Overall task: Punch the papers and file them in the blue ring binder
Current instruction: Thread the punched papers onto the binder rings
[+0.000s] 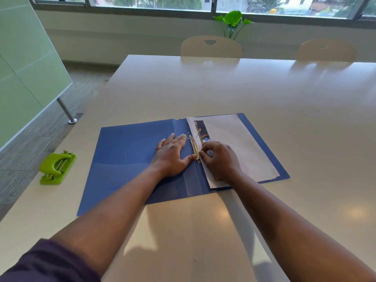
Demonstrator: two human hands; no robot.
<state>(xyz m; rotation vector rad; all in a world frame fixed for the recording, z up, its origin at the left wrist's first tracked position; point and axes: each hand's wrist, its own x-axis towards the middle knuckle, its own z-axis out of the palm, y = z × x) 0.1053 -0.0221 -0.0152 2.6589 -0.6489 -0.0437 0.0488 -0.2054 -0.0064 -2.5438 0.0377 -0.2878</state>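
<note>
Binder: one blue ring binder (130, 159) is laid open flat on the white table (264, 94), near the front edge, its left cover bare.
Ring mechanism: one metal ring strip (194, 146) is seen along the spine; two rings can be counted, one at each end.
Papers: one stack of papers (240, 147) is laid on the right cover, its left edge at the rings; the sheets cannot be counted. A printed colour strip is shown on the top left of the stack.
Left hand: the left hand (173, 153) is spread flat, palm down, on the left cover beside the rings, the thumb reaching to the lower ring; nothing is gripped.
Right hand: the right hand (218, 157) is curled on the papers, fingertips pinched at the lower ring; whether paper or ring is held cannot be told.
Punch: one green hole punch (58, 167) is set on the table's left edge, well apart from the binder.
Chairs: two pale chairs (210, 46) are placed at the far side.
Plant: one green plant (234, 21) is seen by the window.
</note>
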